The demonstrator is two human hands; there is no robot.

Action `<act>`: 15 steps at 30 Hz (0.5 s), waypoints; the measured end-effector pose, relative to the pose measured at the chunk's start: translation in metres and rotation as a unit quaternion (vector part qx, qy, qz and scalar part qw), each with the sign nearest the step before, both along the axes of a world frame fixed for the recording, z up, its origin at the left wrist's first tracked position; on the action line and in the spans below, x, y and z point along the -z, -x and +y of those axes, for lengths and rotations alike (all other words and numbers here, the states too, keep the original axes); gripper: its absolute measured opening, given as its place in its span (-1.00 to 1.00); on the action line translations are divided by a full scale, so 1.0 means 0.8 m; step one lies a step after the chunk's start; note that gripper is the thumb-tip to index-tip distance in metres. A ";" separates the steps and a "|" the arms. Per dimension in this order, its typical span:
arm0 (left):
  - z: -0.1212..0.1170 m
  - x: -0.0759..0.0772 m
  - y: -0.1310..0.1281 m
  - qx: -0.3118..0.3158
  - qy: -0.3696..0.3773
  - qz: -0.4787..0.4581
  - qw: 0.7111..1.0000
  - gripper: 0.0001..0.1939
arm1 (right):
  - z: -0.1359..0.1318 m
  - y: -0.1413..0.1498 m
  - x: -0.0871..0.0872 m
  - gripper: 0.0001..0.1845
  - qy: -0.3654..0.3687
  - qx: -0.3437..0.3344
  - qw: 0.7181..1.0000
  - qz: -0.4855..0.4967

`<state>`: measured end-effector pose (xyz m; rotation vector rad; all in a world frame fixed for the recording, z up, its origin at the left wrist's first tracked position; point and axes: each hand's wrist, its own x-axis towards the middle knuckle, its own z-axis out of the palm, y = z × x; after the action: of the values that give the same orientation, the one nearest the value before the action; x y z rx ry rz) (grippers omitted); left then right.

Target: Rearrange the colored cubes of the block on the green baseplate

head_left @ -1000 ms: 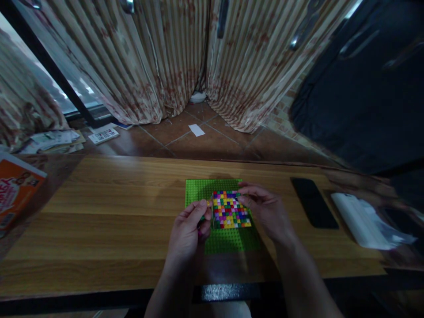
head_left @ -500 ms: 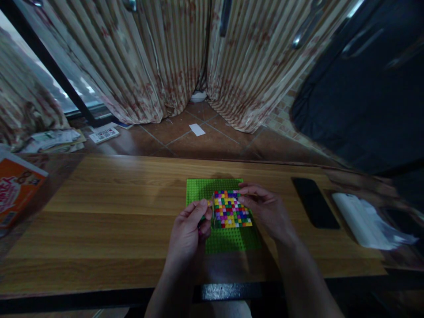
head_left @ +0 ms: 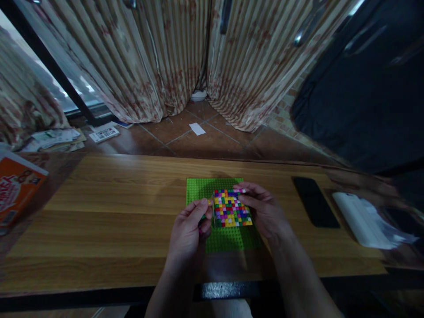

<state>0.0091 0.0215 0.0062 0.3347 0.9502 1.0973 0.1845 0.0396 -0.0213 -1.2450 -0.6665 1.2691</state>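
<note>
A green studded baseplate [head_left: 232, 240] lies on the wooden table, bearing a raised block of many-coloured toy bricks [head_left: 231, 210]. Just left of the block is my left hand [head_left: 190, 223], closed, with a small orange-yellow toy brick [head_left: 209, 202] pinched at thumb and index finger. Bits of pink and green show under its curled fingers, partly hidden. My right hand [head_left: 265, 207] reaches over the block's upper right corner, thumb and index finger near a pink and white brick [head_left: 241, 191]. Whether those fingertips grip that brick or only touch it is unclear.
A black phone [head_left: 315, 202] lies right of the baseplate on the wooden table [head_left: 115, 221]. Beyond it are a white case [head_left: 356, 221] and clear plastic wrap. An orange package [head_left: 18, 190] stands at far left. Striped curtains [head_left: 159, 57] hang behind the table.
My right hand has shifted slightly at the block's upper right corner, and a pink and white brick now shows by its fingertips. The left hand stays nearly still.
</note>
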 end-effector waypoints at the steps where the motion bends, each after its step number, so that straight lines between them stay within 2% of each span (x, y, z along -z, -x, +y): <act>1: 0.000 0.000 -0.001 0.001 0.000 0.001 1.000 -0.64 | 0.000 0.000 0.000 -0.63 0.004 -0.001 1.000 0.006; 15: 0.000 0.003 -0.004 0.011 -0.013 0.004 1.000 -0.66 | 0.001 -0.004 0.008 -0.57 0.002 -0.016 1.000 0.010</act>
<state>0.0119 0.0211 0.0038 0.3694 0.9380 1.0894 0.1874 0.0407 -0.0276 -1.2275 -0.6733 1.3072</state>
